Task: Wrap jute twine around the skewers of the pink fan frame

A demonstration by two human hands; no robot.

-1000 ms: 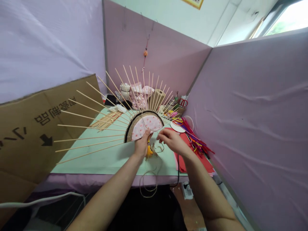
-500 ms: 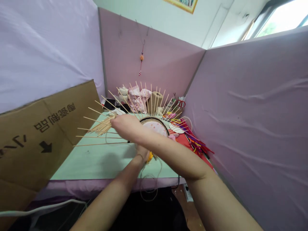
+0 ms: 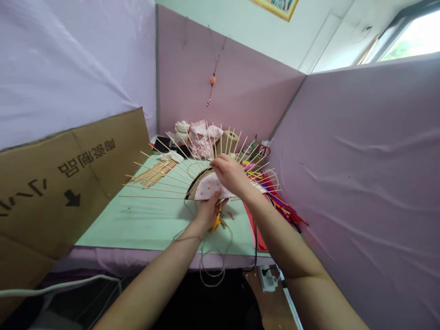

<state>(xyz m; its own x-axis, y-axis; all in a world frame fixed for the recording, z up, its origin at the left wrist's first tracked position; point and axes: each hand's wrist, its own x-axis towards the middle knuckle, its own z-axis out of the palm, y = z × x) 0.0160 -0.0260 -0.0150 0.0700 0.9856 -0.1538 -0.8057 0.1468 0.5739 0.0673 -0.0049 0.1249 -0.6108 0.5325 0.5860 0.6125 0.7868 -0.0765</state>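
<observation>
A half-round fan-shaped piece (image 3: 206, 187) stands over the table, its face white cloth with small red dots and its curved rim dark and brown. Thin wooden sticks (image 3: 172, 165) spread outward from that rim. My left hand (image 3: 208, 211) grips the piece at its straight lower edge, thumb on the cloth. At the top of the rim is my right hand (image 3: 231, 173), fingers pinched together among the stick bases; what they hold is too small to make out. Below the left hand hang a yellow tassel (image 3: 216, 223) and loose twine (image 3: 213, 275).
Loose sticks (image 3: 154, 173) lie on the pale green tabletop (image 3: 137, 224), left of the piece. Behind are pink cloth (image 3: 202, 137) and a twine roll (image 3: 229, 140). Coloured pipe cleaners (image 3: 283, 206) and red sheets (image 3: 259, 231) lie right. A cardboard sheet (image 3: 85, 183) leans left.
My right hand has moved from the sticks on the left to the top of the rim. The dotted cloth face and my left hand's grip now show more fully. The view has shifted slightly.
</observation>
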